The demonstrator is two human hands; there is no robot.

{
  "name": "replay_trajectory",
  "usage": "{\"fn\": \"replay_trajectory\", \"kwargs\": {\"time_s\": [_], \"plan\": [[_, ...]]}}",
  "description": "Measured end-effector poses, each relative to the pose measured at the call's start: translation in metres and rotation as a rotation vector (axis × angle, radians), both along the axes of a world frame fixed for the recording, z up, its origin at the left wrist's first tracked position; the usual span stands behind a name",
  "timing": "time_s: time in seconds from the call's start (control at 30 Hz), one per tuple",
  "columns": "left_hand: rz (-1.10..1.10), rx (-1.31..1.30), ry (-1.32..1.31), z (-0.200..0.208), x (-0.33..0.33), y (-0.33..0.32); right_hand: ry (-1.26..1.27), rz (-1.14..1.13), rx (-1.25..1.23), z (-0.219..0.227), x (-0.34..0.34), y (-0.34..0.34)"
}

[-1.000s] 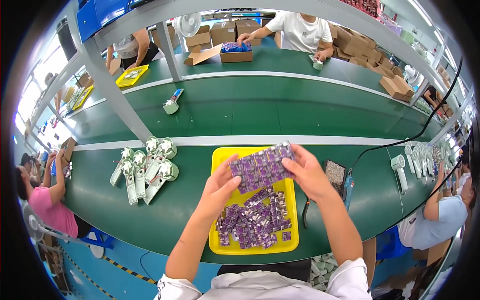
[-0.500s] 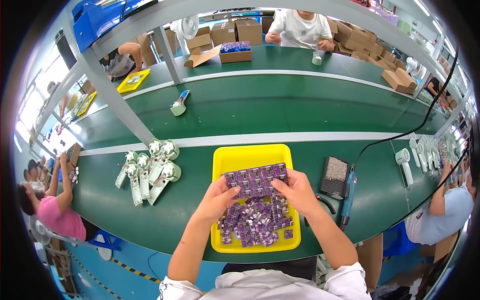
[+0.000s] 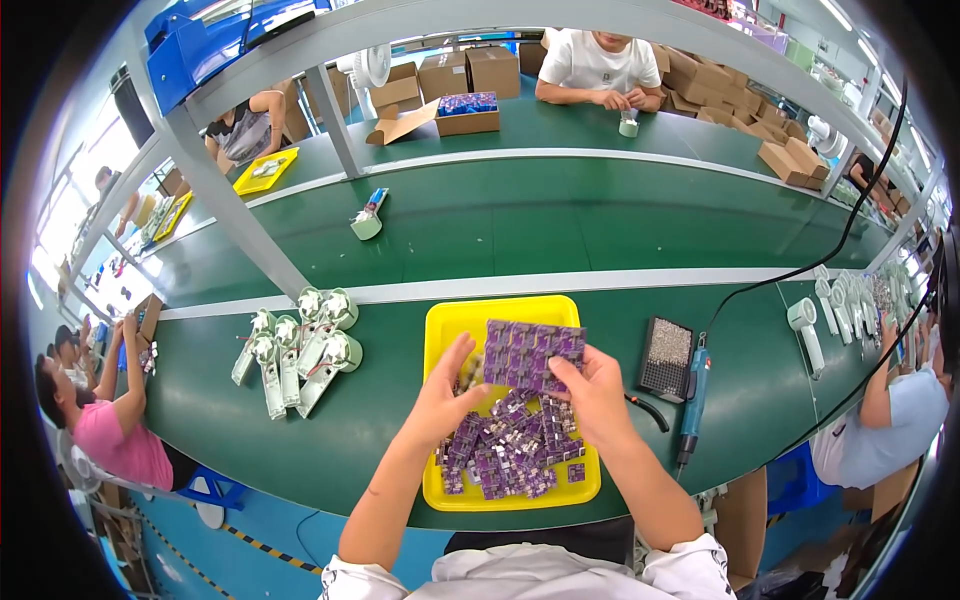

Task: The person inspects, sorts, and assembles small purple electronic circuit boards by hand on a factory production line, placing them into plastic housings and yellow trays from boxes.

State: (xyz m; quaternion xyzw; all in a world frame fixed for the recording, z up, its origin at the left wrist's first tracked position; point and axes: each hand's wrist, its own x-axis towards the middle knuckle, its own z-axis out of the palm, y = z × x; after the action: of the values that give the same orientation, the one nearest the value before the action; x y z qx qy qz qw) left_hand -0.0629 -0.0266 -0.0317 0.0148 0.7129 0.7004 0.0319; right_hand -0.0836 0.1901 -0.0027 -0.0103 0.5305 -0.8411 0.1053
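A purple panel of joined circuit boards is tilted up over the yellow tray. My right hand grips its right edge, the thumb on the near face. Just off the panel's left edge is my left hand, thumb and fingers apart, with nothing in it. Below both hands, a heap of small purple circuit boards fills the near half of the tray. One small board lies by itself at the heap's right side. Part of the tray behind the panel is hidden.
Several pale green handheld fan bodies lie to the left. On the right are a black box of screws, a teal electric screwdriver and black-handled pliers. A conveyor belt runs beyond; co-workers sit around.
My left hand has let go of the panel and moved slightly left, its fingers opening. The panel, now in my right hand only, has shifted a little right and turned more upright.
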Motion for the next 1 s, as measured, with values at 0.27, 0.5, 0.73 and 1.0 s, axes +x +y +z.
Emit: {"fn": "replay_trajectory", "kwargs": {"time_s": [0.27,0.5,0.73,1.0], "plan": [[-0.184,0.654,-0.161,0.037,0.003,0.002,0.026,0.127,0.099,-0.014,-0.001,-0.004],[-0.188,0.32,-0.034,0.03,0.008,0.003,0.029,0.196,0.116,-0.016,0.002,-0.009],[-0.01,0.187,0.045,0.01,0.005,0.014,0.293,-0.062,0.501,-0.015,0.019,-0.024],[0.096,-0.011,0.237,0.023,0.011,0.011,-0.046,0.053,0.064,-0.007,0.013,-0.021]]}}
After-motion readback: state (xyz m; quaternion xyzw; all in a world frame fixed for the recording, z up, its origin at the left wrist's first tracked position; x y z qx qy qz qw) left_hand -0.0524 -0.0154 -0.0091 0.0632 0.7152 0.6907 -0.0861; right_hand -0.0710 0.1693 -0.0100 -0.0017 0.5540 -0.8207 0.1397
